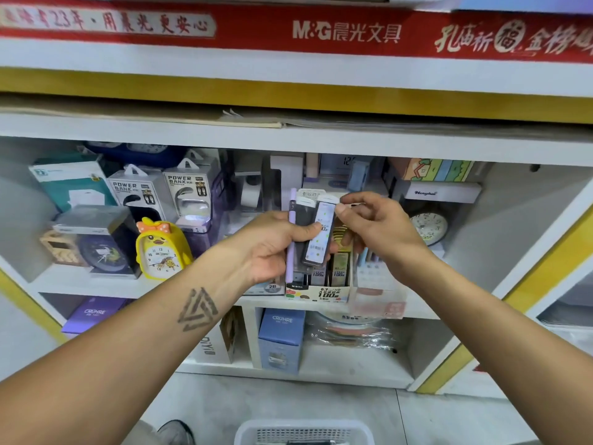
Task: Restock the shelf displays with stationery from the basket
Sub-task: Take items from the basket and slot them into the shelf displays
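Head cam: both arms reach out in front of a white shelf (96, 281) w/ yellow trim.

Left hand (272, 248) holds a small bunch of stationery packs (309, 232). Fingers are curled round the bunch, thumb pressed on the front. In the bunch: a purple pen (292, 232) on the left side, a dark pack in the middle, and a slim lead case (319, 234) w/ a white label on the right.

Right hand (375, 223) is at the top of the slim lead case. Thumb & pointer finger pinch its top end. Other fingers are bent and loose.

The packs are held up in the air, just in front of a display box (324, 292) on the shelf. That box has more lead cases standing in it, marked 0.7 and 100.

Left part of the shelf: a yellow duck clock (160, 248), a dark round clock beside it, and two power bank boxes (160, 191) behind.

Right part: a white round clock (430, 228) further back.

Lower shelf: a blue box (280, 338).

Bottom middle, on the floor: rim of a white basket (303, 428). Can't tell what is in it.
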A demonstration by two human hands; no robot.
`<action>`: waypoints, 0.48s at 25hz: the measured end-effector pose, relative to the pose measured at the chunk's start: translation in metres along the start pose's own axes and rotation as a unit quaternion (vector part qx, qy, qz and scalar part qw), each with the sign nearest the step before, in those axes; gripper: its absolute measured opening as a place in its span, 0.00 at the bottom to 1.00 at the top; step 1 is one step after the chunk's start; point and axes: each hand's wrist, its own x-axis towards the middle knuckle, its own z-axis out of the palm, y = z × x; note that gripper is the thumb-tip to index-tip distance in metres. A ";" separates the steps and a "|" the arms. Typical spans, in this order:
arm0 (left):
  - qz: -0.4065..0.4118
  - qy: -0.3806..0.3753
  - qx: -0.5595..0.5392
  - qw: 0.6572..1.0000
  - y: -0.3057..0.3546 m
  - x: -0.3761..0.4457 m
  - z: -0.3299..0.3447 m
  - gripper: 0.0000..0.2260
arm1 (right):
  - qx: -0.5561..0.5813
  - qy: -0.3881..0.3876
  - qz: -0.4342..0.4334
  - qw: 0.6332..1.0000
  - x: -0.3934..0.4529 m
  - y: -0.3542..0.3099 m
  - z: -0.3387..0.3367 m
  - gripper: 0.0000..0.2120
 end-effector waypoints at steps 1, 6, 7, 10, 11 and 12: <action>-0.005 -0.015 0.004 1.000 -0.003 0.001 0.004 0.10 | 0.033 -0.002 0.014 0.999 0.000 -0.001 -0.003 0.09; -0.022 -0.003 -0.012 1.000 -0.004 0.010 0.020 0.08 | 0.110 0.061 0.019 0.992 0.005 -0.007 -0.035 0.07; -0.022 0.013 -0.023 0.999 -0.002 0.012 0.020 0.08 | 0.105 0.082 0.003 0.991 0.006 -0.009 -0.044 0.06; 0.002 0.068 -0.023 0.997 0.004 0.014 0.017 0.08 | 0.063 0.100 -0.042 0.992 0.003 -0.012 -0.062 0.05; 0.012 0.085 -0.019 0.996 0.006 0.015 0.015 0.08 | 0.053 0.089 -0.051 0.993 0.001 -0.011 -0.062 0.06; 0.018 0.099 -0.020 0.995 0.007 0.015 0.013 0.08 | 0.044 0.074 -0.058 0.995 -0.001 -0.011 -0.060 0.06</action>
